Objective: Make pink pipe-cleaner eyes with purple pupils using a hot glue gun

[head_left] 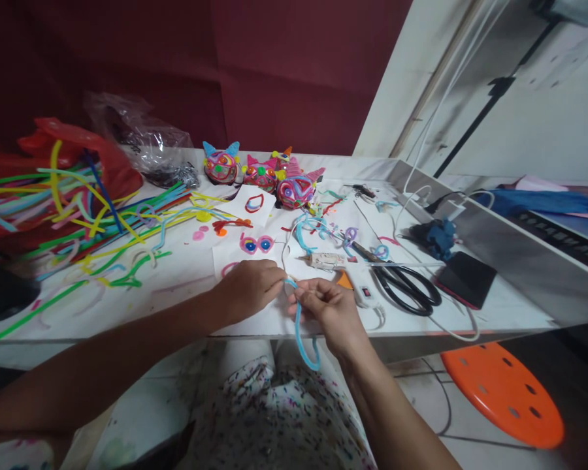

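Note:
My left hand and my right hand meet near the table's front edge, both closed in a pinch on a light blue pipe cleaner. Its looped end hangs below my right fingers, over the lap. From between the fingertips a thin white strand arcs upward; whether it joins the blue one I cannot tell. Just beyond my left hand lie pink rings with blue eyes on white paper. A white glue gun rests right of my right hand, beside large black-handled scissors.
Several decorated animal heads stand at the back. Many coloured pipe cleaners spill from a red bag at left, near a clear plastic bag. A black phone-like object and cables lie right. An orange stool stands below.

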### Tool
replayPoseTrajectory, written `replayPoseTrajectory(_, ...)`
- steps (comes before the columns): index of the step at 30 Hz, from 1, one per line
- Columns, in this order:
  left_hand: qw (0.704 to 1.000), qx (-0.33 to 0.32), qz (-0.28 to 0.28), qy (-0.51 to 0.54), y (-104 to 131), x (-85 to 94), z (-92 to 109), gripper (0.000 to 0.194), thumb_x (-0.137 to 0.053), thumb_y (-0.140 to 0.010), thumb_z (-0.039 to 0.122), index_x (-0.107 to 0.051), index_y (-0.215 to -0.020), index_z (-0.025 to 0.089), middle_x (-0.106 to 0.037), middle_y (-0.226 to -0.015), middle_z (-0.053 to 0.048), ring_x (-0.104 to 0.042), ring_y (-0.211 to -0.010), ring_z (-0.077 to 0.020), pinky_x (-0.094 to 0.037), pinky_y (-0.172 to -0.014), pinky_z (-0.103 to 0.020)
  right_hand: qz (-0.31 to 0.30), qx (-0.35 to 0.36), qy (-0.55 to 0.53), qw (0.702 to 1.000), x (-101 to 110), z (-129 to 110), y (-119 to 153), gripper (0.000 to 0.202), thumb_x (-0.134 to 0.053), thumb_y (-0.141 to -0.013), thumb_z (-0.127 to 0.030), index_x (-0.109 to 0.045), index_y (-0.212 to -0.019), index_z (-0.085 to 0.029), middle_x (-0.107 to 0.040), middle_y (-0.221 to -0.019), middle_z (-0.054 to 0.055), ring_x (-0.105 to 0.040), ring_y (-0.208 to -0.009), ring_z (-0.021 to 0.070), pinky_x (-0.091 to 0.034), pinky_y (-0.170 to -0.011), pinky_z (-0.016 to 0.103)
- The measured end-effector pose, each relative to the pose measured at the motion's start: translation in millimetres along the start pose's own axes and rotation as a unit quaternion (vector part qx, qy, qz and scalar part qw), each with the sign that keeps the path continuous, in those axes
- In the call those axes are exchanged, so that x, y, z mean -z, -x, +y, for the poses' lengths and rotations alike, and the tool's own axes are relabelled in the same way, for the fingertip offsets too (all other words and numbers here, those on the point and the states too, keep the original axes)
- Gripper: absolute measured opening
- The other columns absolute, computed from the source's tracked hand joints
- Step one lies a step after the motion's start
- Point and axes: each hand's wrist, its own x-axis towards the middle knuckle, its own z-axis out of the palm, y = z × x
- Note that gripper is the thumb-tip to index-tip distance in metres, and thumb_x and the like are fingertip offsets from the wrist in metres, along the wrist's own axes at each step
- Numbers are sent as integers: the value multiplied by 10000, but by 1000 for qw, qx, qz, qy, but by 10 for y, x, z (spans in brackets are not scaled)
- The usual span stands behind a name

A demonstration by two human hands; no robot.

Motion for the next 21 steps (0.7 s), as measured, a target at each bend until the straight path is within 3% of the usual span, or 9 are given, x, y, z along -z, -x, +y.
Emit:
replayPoseTrajectory(5, 1000, 10, 19, 17, -24, -34, -13, 217, -517, -929, 126, -687, -796, 148, -681, -731, -28, -654, -700, -154, -439, -633, -252, -32, -11, 30, 999, 6, 36, 1, 385, -891, -542, -417, -656, -726, -174, -679, -589, -6, -624, -471, 132, -486, -459, 227)
replayPoseTrajectory(11, 996, -8, 63, 68, -105, -88, -120, 188, -553, -872, 98, -728, -830, 152, -720, -729, -29, -671, -698, -149, -457, -653, -236, -13, 101, 161, 982, 92, 122, -101, 264, -785, -662, -414, -655, -657, -184, -571, -538, -42, -478, -482, 94, -378, -470, 220)
replayPoseTrajectory(15, 995, 14, 29, 96, -159, -115, -255, 170, -583, -866, 120, -745, -844, 166, -754, -768, -26, -687, -718, -149, -464, -672, -234, -14, 100, 194, 976, 82, 194, -232, 217, -697, -705, -413, -628, -674, -209, -557, -498, -48, -456, -430, 109, -351, -433, 236)
replayPoseTrajectory(21, 977, 126, -34, 171, -256, -178, -533, 164, -636, -779, 98, -761, -864, 163, -746, -692, 2, -690, -674, -134, -449, -619, -198, 36, 144, 267, 952, 43, 259, -465, 223, -633, -734, -346, -724, -886, -210, -626, -520, -30, -547, -447, 156, -434, -473, 266)
